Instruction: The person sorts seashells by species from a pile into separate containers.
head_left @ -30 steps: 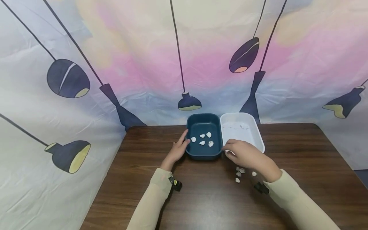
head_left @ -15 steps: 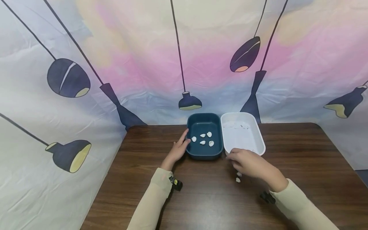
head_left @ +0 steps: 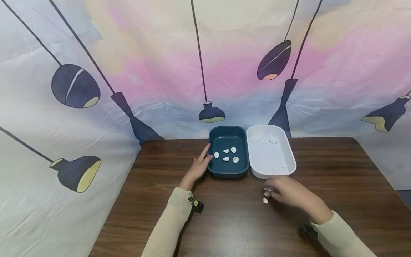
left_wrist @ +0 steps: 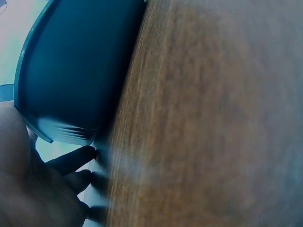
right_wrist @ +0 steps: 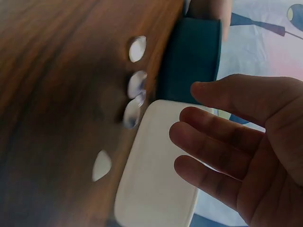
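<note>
Fingers spread, my left hand [head_left: 196,168] rests against the left wall of the dark teal container [head_left: 228,175]; the left wrist view shows its fingers beside the container's corner. Inside the container lie several small white seashells [head_left: 226,159]. My right hand [head_left: 290,192] hovers over the table just in front of the white tray [head_left: 273,160], above and beside a loose group of shells [head_left: 265,201]. In the right wrist view its fingers are relaxed and apart, holding nothing, with several shells [right_wrist: 102,165] on the wood beyond them. The hand covers part of this group in the head view.
The two containers stand side by side at the back edge of the brown wooden table [head_left: 224,221]. A few dark specks mark the white tray's floor. Behind the table hangs a pastel cloth [head_left: 160,71] printed with lamps.
My right hand has moved from the white tray's near left corner toward the front right, to the loose shells. My left hand has stayed at the teal container.
</note>
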Demonstrator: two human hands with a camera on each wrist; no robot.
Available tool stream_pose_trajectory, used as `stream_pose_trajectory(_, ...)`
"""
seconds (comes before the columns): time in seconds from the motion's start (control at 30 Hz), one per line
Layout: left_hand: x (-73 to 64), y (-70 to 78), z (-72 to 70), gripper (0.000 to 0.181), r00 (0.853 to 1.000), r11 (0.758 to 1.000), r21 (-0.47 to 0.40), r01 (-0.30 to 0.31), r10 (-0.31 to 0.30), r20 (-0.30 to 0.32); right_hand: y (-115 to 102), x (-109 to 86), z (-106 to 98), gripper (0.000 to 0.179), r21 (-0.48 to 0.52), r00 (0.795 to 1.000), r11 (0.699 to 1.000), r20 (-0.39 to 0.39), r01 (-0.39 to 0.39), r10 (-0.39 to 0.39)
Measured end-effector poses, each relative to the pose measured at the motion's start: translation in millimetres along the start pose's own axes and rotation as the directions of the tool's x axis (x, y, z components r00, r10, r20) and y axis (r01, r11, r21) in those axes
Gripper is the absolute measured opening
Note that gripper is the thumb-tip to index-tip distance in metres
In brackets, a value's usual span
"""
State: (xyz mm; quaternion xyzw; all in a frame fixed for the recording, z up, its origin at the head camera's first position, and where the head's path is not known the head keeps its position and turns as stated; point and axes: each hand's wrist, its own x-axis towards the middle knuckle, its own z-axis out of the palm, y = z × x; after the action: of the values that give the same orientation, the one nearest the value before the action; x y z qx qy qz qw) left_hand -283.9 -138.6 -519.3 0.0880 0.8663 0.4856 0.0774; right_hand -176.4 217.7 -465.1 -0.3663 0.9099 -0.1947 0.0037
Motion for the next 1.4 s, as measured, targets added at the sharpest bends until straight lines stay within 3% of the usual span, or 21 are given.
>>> stream_pose_trajectory(0.17,-0.4,0.3,0.0,0.06,1.0,1.0,-0.004,-0.004,0.003,-0.002,5.1,-9.5,4.6,0.02,0.0,1.0,1.0,-0.014,-0.007,0.007)
stream_pose_trajectory(0.37,-0.9,-0.2,0.3,0.06,1.0,1.0,-0.005,-0.008,0.008,0.005,10.4,-22.0,9.6,0.024,-0.061,0.998,0.997,-0.018,-0.054,0.053)
stream_pose_trajectory(0.53,-1.2,-1.3,0.0,0.06,1.0,1.0,0.009,-0.022,0.022,-0.001,19.5,-31.6,12.9,0.029,-0.056,0.995,0.994,-0.018,-0.098,0.097)
stream_pose_trajectory(0.77,-1.9,-1.3,0.1,0.06,1.0,1.0,0.007,-0.021,0.021,0.002,23.9,-35.1,18.2,0.031,-0.056,0.989,0.988,-0.017,-0.147,0.146)
stream_pose_trajectory(1.1,-0.2,-2.0,0.2,0.059,1.0,1.0,0.004,-0.03,0.03,0.005,27.4,-33.5,20.1,0.03,-0.069,0.989,0.986,-0.026,-0.149,0.147)
stream_pose_trajectory(1.4,-1.0,-2.3,-0.2,0.059,1.0,1.0,-0.004,-0.029,0.029,0.01,32.0,-34.6,17.4,0.029,0.014,0.998,0.997,-0.003,-0.069,0.069)
